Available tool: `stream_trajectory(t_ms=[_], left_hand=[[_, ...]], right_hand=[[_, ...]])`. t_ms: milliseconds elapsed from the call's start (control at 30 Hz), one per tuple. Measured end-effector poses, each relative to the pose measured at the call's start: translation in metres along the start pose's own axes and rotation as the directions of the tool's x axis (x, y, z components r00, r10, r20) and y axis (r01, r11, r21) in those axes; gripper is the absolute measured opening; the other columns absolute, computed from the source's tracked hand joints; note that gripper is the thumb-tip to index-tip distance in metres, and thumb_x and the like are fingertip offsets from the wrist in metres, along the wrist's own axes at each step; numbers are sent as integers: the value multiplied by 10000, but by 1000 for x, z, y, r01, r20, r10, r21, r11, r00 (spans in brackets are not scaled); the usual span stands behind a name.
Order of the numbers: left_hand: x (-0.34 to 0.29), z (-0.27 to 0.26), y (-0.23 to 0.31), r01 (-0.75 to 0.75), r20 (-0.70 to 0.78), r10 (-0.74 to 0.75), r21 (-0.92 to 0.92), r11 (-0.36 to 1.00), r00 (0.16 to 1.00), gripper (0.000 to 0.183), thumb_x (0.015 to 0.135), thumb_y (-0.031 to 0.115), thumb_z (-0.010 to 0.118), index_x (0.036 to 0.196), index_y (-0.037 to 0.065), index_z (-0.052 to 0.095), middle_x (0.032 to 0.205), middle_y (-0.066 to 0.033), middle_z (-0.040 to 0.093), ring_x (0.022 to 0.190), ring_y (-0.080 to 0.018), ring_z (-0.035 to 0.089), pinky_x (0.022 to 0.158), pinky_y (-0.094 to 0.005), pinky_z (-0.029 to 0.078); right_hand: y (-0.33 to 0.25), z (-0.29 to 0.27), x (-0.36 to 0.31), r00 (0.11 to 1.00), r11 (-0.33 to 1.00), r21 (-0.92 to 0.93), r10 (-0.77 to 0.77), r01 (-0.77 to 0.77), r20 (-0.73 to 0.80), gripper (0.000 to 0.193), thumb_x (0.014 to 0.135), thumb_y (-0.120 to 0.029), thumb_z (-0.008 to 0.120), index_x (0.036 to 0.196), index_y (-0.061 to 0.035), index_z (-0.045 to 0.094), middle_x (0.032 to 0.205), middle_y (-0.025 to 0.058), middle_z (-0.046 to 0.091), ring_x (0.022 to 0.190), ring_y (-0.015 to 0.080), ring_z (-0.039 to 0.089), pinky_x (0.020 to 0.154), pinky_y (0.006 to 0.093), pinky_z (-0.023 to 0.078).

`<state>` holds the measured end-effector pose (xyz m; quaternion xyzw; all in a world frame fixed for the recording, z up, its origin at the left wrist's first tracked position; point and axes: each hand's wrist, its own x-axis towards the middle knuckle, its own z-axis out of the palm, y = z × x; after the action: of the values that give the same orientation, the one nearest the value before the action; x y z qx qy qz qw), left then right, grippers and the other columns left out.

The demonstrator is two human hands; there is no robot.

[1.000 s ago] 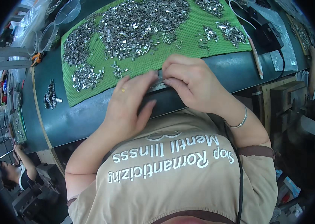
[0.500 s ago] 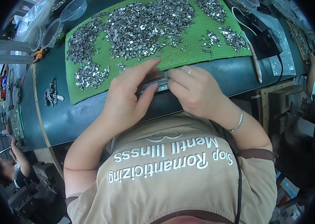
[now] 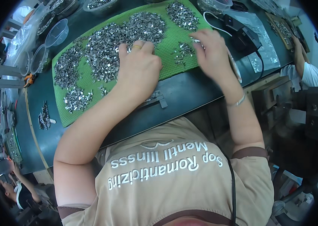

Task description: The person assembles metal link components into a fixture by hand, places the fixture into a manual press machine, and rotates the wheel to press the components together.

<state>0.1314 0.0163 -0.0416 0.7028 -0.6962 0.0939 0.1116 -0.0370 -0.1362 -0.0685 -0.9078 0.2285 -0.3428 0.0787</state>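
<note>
Small shiny metal pieces [image 3: 104,52] lie heaped on a green textured mat [image 3: 176,73]. My left hand [image 3: 138,69], a ring on one finger, is over the near edge of the large heap. Its fingers bend down, closed, and their tips are hidden, so what they hold does not show. Beyond the mat's right part, my right hand [image 3: 213,52] hovers by a smaller cluster of pieces [image 3: 184,52]. Thumb and forefinger there are apart, with shiny pieces visible between them. A narrow dark metal jig [image 3: 158,100] rests on the table, partly behind my left wrist.
Clear plastic tubs [image 3: 57,32] stand at the far left. A dark linked metal strand [image 3: 45,118] lies left of the mat. To the right are a black power adapter [image 3: 243,39] with cables and a clear plastic bag [image 3: 266,56]. Other people work at both sides.
Both hands have left the jig. The left moved up onto the large heap; the right moved up and right to the small cluster. The whole view has shifted slightly.
</note>
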Motion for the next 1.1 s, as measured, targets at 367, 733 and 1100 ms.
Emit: stream_trajectory(t_ms=[367, 733, 1100], left_hand=[[-31, -28, -18, 146, -12, -191, -601, 786, 981, 102, 779, 60, 634, 860, -1, 624, 701, -145, 676, 623, -333, 670, 597, -387, 525], [-90, -35, -15, 239, 72, -274, -725, 646, 959, 80, 804, 12, 716, 882, -5, 707, 858, -133, 719, 787, -273, 696, 720, -356, 535], [-98, -23, 0, 102, -87, -187, -583, 806, 979, 70, 823, -36, 670, 886, -10, 689, 985, -142, 730, 843, -282, 699, 753, -342, 539]], right_hand=[[35, 21, 62, 943, 933, -360, 113, 8, 313, 86, 816, -178, 704, 831, -104, 747, 940, 78, 680, 1002, 276, 618, 868, 483, 403], [22, 9, 72, 939, 956, -282, 22, 80, 344, 57, 786, -99, 647, 815, -50, 650, 903, 120, 637, 948, 321, 610, 814, 472, 408], [-66, 5, 16, 949, 777, 601, -15, -188, 316, 124, 861, 33, 578, 977, 27, 623, 793, 95, 613, 647, 184, 587, 589, 294, 472]])
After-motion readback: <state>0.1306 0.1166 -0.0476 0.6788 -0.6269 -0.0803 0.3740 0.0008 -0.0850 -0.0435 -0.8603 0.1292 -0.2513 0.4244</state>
